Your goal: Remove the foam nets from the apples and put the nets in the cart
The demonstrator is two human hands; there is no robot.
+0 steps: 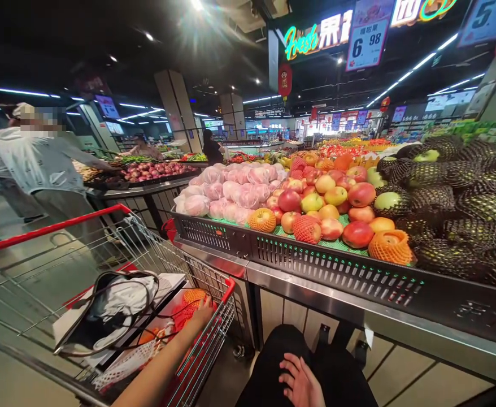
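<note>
My left hand (pixel 204 311) reaches down into the shopping cart (pixel 231 288), at its far right end. Its small visible fingers look extended, next to a fruit in an orange foam net (pixel 194 296); whether they touch it I cannot make out. Under that arm lie red netting (pixel 182 315) and a white mesh piece (pixel 125 362). Above my dark-clothed lap, my right hand (pixel 301 380) is empty, its fingers apart and slightly curled. In front, the black display tray (pixel 273 249) holds loose red and yellow apples (pixel 289 200), some in foam nets (pixel 307 229).
An open bag (pixel 99 322) with white cloth sits in the cart. Wrapped pink fruit (pixel 231 192) lies left of the apples, dark-netted green fruit (pixel 455 198) right. A steel edge (pixel 299 285) runs along the stand. Another person (pixel 36 158) stands at the left stall.
</note>
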